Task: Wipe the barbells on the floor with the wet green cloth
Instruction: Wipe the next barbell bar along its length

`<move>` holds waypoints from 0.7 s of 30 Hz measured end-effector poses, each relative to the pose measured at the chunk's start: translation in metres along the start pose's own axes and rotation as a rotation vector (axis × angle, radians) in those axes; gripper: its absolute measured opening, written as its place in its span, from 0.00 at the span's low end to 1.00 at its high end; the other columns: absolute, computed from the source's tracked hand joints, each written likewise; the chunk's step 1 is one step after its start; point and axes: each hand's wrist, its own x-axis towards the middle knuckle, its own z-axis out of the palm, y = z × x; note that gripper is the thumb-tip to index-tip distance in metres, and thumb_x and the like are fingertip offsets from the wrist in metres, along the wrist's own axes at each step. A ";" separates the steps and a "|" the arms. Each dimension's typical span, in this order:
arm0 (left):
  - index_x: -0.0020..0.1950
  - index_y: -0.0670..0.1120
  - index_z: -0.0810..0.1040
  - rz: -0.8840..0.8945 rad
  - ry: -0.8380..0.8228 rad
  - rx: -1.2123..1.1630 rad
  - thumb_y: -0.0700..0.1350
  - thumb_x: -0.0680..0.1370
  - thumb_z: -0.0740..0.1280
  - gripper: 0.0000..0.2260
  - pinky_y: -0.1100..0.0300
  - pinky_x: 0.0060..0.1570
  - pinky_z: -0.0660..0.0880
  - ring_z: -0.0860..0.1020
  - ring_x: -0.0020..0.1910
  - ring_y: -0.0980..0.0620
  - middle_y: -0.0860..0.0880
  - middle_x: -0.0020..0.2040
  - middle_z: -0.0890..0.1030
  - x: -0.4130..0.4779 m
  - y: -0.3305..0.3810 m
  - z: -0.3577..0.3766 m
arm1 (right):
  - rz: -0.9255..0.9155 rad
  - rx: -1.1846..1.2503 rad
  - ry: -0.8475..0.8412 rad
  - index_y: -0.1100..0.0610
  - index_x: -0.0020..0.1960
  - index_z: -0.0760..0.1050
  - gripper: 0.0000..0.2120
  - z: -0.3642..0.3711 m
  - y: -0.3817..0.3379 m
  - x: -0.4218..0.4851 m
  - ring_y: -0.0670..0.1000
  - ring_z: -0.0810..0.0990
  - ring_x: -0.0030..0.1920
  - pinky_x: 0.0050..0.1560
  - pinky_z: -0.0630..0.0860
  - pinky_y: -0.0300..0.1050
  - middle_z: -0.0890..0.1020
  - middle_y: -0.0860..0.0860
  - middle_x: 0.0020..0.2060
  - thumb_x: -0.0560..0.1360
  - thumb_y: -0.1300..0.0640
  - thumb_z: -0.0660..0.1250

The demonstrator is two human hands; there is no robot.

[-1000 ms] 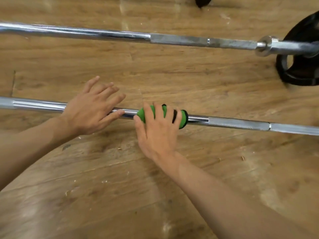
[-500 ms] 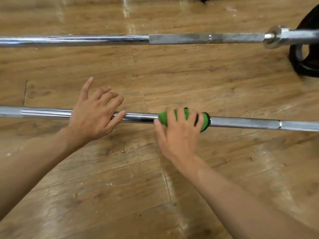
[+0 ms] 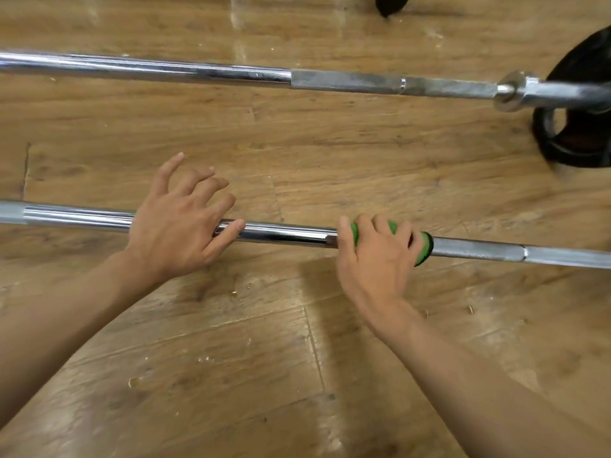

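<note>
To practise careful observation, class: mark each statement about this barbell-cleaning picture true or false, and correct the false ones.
1. The right hand grips the green cloth around the nearer barbell. True.
2. The left hand holds a second cloth. False: it holds nothing, fingers spread.
3. The cloth is on the farther barbell. False: it is on the nearer one.
4. A black weight plate lies at the picture's right edge. True.

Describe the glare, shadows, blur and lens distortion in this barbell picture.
Head view: light glares off the floor at the top and streaks the far barbell; head view: soft shadows lie under the left hand and right hand; head view: the wide lens slightly bows that barbell, and the weight plate looks smeared.
</note>
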 end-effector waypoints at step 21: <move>0.67 0.41 0.78 -0.184 -0.157 -0.097 0.62 0.86 0.46 0.32 0.38 0.75 0.60 0.77 0.63 0.35 0.36 0.65 0.79 -0.070 -0.058 -0.015 | -0.229 0.136 -0.061 0.55 0.53 0.78 0.25 0.000 -0.121 -0.064 0.61 0.73 0.54 0.65 0.67 0.64 0.80 0.54 0.50 0.84 0.40 0.48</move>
